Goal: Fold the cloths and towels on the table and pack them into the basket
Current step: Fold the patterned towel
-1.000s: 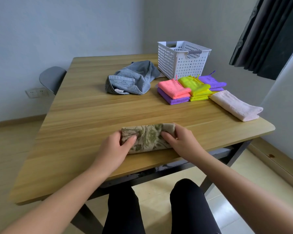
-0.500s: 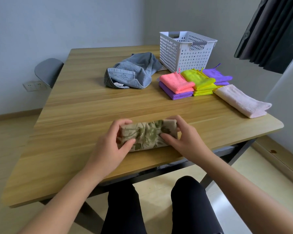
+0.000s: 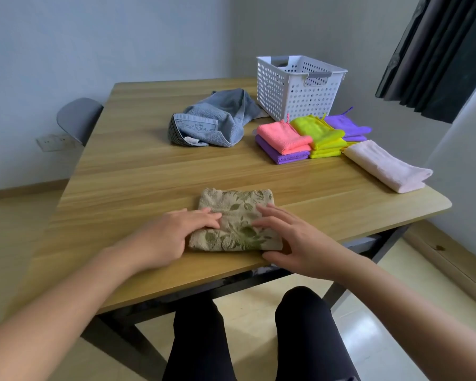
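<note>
Right now both hands lie flat and apart on the leaf-print towel (image 3: 235,220), holding nothing. My left hand (image 3: 173,235) has straight fingers on its left half. My right hand (image 3: 291,237) is spread over its right half, with the thumb down by the table's (image 3: 138,171) near edge. The towel sits folded directly beneath my palms, close to that edge.

That closeness is the first worry. If I drag the bundle toward me while smoothing it, the front layer could slip over the edge and pull the fold apart. The cloth also looks thick, so I expect the top layer to spring up once I lift my palms. A one-handed grab would probably let it flop open.

The basket (image 3: 297,89) stands well beyond my right hand, behind the stacked cloths (image 3: 300,138). Carrying the towel low across them could knock the stacks askew. The pale pink towel (image 3: 382,166), far out past my right hand, lies near the table's corner, and a careless sweep of my forearm might push it off.

Ahead of my left hand, the grey towel (image 3: 217,119) is bunched and unfolded, touching the basket's foot. Tugging it could nudge the basket.
</note>
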{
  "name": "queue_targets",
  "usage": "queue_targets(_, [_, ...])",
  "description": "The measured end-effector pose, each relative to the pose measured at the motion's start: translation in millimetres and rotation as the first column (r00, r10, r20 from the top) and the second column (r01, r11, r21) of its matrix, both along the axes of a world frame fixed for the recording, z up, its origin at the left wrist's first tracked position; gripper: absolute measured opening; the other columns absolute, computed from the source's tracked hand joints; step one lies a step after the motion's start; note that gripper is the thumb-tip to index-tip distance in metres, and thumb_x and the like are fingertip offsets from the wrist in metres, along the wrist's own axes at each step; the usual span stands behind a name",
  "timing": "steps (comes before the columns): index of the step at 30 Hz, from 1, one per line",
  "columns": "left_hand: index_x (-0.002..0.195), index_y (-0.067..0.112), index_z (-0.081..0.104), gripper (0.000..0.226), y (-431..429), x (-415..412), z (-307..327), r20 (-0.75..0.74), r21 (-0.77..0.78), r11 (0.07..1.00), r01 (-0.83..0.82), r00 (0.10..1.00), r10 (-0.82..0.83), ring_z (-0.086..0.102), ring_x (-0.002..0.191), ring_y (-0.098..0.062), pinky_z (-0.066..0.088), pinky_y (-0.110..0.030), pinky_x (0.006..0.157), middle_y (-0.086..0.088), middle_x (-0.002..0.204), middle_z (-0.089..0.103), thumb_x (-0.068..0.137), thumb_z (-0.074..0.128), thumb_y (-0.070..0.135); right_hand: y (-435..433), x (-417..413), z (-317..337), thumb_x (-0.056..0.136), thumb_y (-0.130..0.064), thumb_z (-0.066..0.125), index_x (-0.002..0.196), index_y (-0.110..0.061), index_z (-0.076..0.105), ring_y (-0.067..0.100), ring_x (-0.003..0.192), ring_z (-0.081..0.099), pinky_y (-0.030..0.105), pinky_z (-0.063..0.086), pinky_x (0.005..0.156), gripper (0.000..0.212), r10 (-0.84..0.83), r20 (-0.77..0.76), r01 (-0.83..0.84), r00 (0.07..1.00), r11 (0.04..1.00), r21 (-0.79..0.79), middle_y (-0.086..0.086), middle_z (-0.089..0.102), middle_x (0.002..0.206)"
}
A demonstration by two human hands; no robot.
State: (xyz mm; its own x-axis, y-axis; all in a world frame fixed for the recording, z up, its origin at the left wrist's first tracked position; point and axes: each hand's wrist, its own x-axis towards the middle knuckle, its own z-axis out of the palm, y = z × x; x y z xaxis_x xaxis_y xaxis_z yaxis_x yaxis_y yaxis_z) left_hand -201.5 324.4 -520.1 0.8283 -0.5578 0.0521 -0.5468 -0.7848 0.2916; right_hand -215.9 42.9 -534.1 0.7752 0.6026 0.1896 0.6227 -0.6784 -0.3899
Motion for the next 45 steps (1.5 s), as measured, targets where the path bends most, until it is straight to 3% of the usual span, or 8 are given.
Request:
queue_targets(3, [0.13,0.035,0.048,0.072,2,6,20,-0.032,-0.09,0.995,-0.034,0.999,0.031,0.016,0.134,0.009,0.012,-0.027,0.118,0.021,0.145,0.03,0.081,0.031,-0.016,-10,-17,6,0.081,-0.025,0.06,0.122,-0.043,0.045,0.003,0.121,0.049,0.028,0.046,0.097,0.047,-0.164,-0.214,0.212,0.963,0.951,0.224,-0.01,0.043,0.141])
queue_targets(7, [0.143,0.032,0.031,0.042,-43,26,24,0.008,0.053,0.997,0.065,0.998,-0.065,0.009,0.141,0.0,0.006,-0.029,0.117,0.016,0.152,0.017,0.101,0.03,0.025,-6,-30,12,0.084,0.006,0.046,0.093,-0.013,0.054,0.017,0.063,0.062,0.031,0.049,0.048,0.023,-0.171,-0.641,0.571,0.748,0.659,0.49,0.011,0.063,0.11])
queue_targets(13, [0.149,0.035,0.002,0.052,-82,54,-8,-0.053,0.216,0.967,0.136,0.99,-0.128,-0.012,0.142,-0.004,-0.008,-0.036,0.117,0.01,0.157,-0.009,0.1,0.016,0.047,-8,-42,17,0.08,0.009,0.045,0.084,-0.007,0.055,0.017,0.055,0.058,0.022,0.04,0.042,0.019,0.089,-0.809,0.657,0.58,0.536,0.53,0.02,0.063,0.113])
queue_targets(21, [0.148,0.035,-0.004,0.051,-86,54,-8,-0.139,0.232,0.962,0.143,0.984,-0.113,-0.018,0.141,-0.004,-0.014,-0.035,0.116,0.01,0.156,-0.015,0.101,0.016,0.041,-8,-40,18,0.082,-0.01,0.053,0.091,-0.009,0.065,0.016,0.069,0.064,0.024,0.046,0.052,0.015,0.071,-0.673,0.379,0.736,0.781,0.496,-0.006,0.057,0.123])
queue_targets(23, [0.148,0.034,-0.004,0.05,-87,55,-6,-0.173,0.224,0.963,0.149,0.979,-0.111,-0.018,0.141,-0.005,-0.014,-0.037,0.116,0.01,0.156,-0.015,0.102,0.015,0.038,-3,-34,22,0.086,-0.013,0.054,0.096,-0.01,0.067,0.02,0.076,0.068,0.024,0.048,0.053,0.017,0.131,-0.72,0.36,0.682,0.796,0.486,-0.009,0.06,0.118])
queue_targets(27, [0.148,0.035,0.001,0.048,-85,61,-1,-0.282,0.142,0.975,0.172,0.951,-0.127,-0.019,0.14,-0.003,-0.014,-0.039,0.116,0.012,0.156,-0.014,0.102,0.013,0.04,1,-23,28,0.091,-0.011,0.055,0.087,-0.009,0.062,0.012,0.053,0.057,0.023,0.04,0.049,0.008,0.034,-0.767,0.449,0.641,0.794,0.411,-0.003,0.061,0.062])
queue_targets(36, [0.148,0.035,0.007,0.046,-84,66,0,-0.352,0.055,0.983,0.176,0.925,-0.146,-0.017,0.14,0.0,-0.016,-0.038,0.115,0.013,0.156,-0.009,0.102,0.015,0.038,16,-15,26,0.085,-0.013,0.05,0.105,-0.013,0.062,0.023,0.08,0.07,0.026,0.056,0.06,0.023,0.408,-0.824,0.405,0.393,0.728,0.554,0.011,0.067,0.081])
queue_targets(45, [0.148,0.036,-0.002,0.049,-85,62,-7,-0.248,0.166,0.968,0.188,0.958,-0.143,-0.02,0.141,-0.003,-0.016,-0.04,0.115,0.012,0.156,-0.014,0.102,0.014,0.039,9,-12,30,0.088,-0.016,0.049,0.111,-0.017,0.064,0.025,0.081,0.07,0.025,0.055,0.057,0.027,0.378,-0.843,0.26,0.384,0.831,0.491,-0.002,0.065,0.088])
